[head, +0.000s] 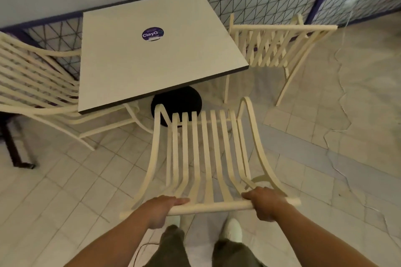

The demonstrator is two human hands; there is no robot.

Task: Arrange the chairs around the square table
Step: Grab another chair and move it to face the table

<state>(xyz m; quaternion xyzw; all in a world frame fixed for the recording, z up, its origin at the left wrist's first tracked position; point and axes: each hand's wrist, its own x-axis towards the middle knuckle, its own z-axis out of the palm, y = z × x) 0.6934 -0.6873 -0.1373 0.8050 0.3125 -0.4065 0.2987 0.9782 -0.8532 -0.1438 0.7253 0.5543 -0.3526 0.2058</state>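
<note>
A square white table (121, 58) with a dark edge and a round purple sticker (152, 33) stands against the back fence on a black round base (186, 98). In front of it is a cream slatted chair (206, 154), its seat front just short of the table's near edge. My left hand (161, 208) and my right hand (265, 202) both grip the top rail of its backrest. A second cream chair (32, 76) sits at the table's left side. A third cream chair (275, 47) stands at the right side.
A blue-framed wire mesh fence (271, 0) runs behind the table. A dark bench leg (15, 145) stands at the far left. The floor is pale tile, cracked on the right (342, 97). A thin cable (345, 34) trails down the right floor. My feet (233, 230) are below the chair.
</note>
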